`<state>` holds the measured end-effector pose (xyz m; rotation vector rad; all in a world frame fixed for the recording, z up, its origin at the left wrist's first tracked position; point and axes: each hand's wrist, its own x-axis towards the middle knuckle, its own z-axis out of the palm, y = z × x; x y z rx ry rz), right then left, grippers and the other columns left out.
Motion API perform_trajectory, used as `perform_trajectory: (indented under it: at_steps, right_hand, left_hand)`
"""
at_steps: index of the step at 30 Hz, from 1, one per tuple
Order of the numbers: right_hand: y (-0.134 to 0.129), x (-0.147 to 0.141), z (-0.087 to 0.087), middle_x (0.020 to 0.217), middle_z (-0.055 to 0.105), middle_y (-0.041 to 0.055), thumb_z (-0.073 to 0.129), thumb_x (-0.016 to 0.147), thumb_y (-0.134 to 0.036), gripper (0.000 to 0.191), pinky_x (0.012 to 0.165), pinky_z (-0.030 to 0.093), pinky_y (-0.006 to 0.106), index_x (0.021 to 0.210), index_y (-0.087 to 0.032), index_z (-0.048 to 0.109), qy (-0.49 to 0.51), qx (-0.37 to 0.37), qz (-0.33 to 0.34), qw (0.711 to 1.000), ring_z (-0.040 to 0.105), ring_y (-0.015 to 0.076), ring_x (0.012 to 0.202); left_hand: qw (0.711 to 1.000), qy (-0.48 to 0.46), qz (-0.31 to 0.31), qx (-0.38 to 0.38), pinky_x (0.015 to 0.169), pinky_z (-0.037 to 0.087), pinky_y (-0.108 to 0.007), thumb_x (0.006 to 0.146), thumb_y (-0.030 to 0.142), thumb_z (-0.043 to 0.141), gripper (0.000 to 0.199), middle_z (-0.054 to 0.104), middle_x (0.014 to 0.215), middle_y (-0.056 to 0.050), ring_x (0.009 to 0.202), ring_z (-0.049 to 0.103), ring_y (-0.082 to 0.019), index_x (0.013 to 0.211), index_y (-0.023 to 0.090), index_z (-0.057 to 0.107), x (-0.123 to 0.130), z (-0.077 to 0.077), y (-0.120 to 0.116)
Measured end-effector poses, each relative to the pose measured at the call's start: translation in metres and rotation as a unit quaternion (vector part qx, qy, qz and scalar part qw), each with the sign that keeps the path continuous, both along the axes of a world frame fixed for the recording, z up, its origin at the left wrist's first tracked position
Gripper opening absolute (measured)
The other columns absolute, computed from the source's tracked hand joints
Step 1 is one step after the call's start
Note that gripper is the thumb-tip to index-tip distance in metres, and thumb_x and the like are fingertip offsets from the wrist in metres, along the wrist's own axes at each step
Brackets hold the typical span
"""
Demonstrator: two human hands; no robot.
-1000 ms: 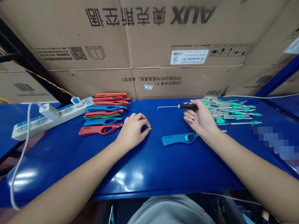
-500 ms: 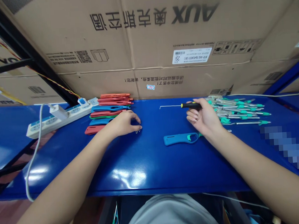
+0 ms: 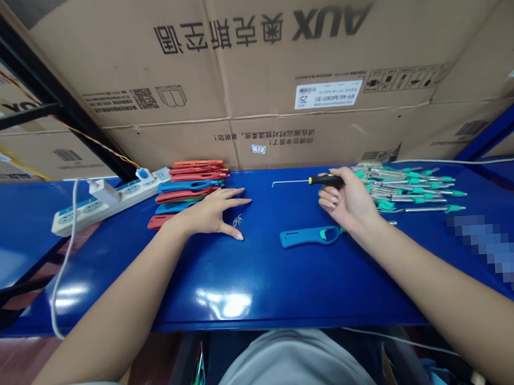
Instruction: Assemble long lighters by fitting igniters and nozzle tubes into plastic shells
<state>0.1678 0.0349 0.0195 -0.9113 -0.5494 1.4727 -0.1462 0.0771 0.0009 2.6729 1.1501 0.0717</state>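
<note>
My left hand (image 3: 210,213) is open with its fingers spread, just above the table. Several tiny metal pieces (image 3: 238,221), screw-like or pin-like, lie between its thumb and forefinger. Behind that hand is a row of red, orange and blue lighter casings (image 3: 187,186), partly covered by it. My right hand (image 3: 348,198) is closed around the black handle of a hook pick (image 3: 323,180), whose thin bent tip points left. Below this hand lies a blue lighter casing (image 3: 307,237) with a teal trigger, its right end hidden by my wrist.
A pile of metal lighter tubes with teal parts (image 3: 414,191) lies at the right. At the left stand a white power strip (image 3: 109,204) and its cable. A cardboard wall (image 3: 249,65) backs the blue table (image 3: 262,285).
My left hand has opened from a near pinch; its fingers have spread and the tiny metal pieces show more clearly. My right hand keeps the hook pick in nearly the same place.
</note>
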Motion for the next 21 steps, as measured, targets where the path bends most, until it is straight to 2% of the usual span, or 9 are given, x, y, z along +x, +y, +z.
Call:
perform_trajectory:
  at_steps: [8, 13, 21]
  right_hand:
    - [0.001, 0.001, -0.004, 0.046, 0.03, -0.0069, 0.058, 0.083, -0.025, 0.013, 0.035, 0.022, 0.019, 0.071, -0.021, 0.054, 0.001, 0.0, 0.005, 1.0, 0.022, 0.007, 0.04]
    - [0.002, 0.001, -0.007, 0.048, 0.029, -0.0073, 0.06, 0.081, -0.028, 0.011, 0.036, 0.022, 0.021, 0.072, -0.021, 0.057, -0.019, 0.009, 0.017, 1.0, 0.024, 0.0065, 0.04]
    - [0.0, -0.001, -0.005, 0.047, 0.03, -0.0079, 0.058, 0.083, -0.026, 0.011, 0.036, 0.022, 0.02, 0.073, -0.02, 0.056, -0.013, -0.005, 0.015, 1.0, 0.024, 0.0068, 0.04]
  left_hand:
    - [0.999, -0.024, -0.023, 0.037, 0.12, 0.027, -0.052, 0.074, 0.075, 0.07, 0.09, 0.039, 0.16, -0.014, 0.146, 0.037, -0.036, 0.148, 0.028, 0.05, 0.0, -0.012, 0.008]
    - [0.998, -0.009, -0.01, 0.057, 0.12, 0.027, -0.051, 0.081, 0.078, 0.059, 0.094, 0.041, 0.158, -0.016, 0.145, 0.039, -0.035, 0.154, 0.021, 0.042, 0.005, -0.017, 0.009]
    - [0.993, 0.013, 0.023, 0.119, 0.117, 0.033, -0.049, 0.088, 0.078, 0.047, 0.09, 0.045, 0.156, -0.017, 0.142, 0.043, -0.036, 0.154, 0.018, 0.04, 0.007, -0.017, 0.008]
